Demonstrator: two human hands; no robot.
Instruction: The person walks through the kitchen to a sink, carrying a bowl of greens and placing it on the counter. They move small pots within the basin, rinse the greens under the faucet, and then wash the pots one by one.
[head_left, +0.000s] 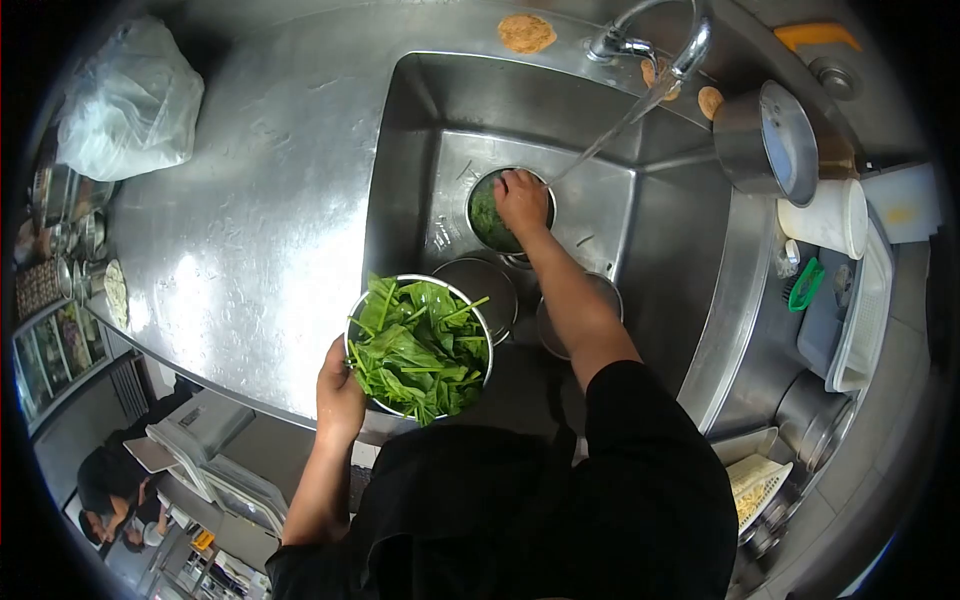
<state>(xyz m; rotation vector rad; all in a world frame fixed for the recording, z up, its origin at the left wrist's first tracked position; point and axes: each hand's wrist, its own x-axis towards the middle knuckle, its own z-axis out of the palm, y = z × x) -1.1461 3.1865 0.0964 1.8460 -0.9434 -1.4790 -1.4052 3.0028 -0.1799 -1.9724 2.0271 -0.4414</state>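
Note:
My left hand (341, 392) grips the rim of a round metal bowl (488, 345) heaped with green leaves (418, 345), at the sink's near left edge. Inside the steel sink (400, 190), my right hand (522, 205) reaches into a round pot (552, 215) holding water and greens (487, 212). The fingertips of that hand are partly hidden in the pot. Water runs from the faucet (692, 62) down towards the pot's right side. Two more round vessels sit in the sink, one beside the leaf bowl (480, 280), the other partly under my right forearm (610, 300).
A white plastic bag (135, 105) lies at the counter's far left. Right of the sink are a metal pot (740, 140), a white tub (830, 222), a green brush (805, 285) and a white basket (868, 320). Two people (105, 490) are at the lower left, in the distance.

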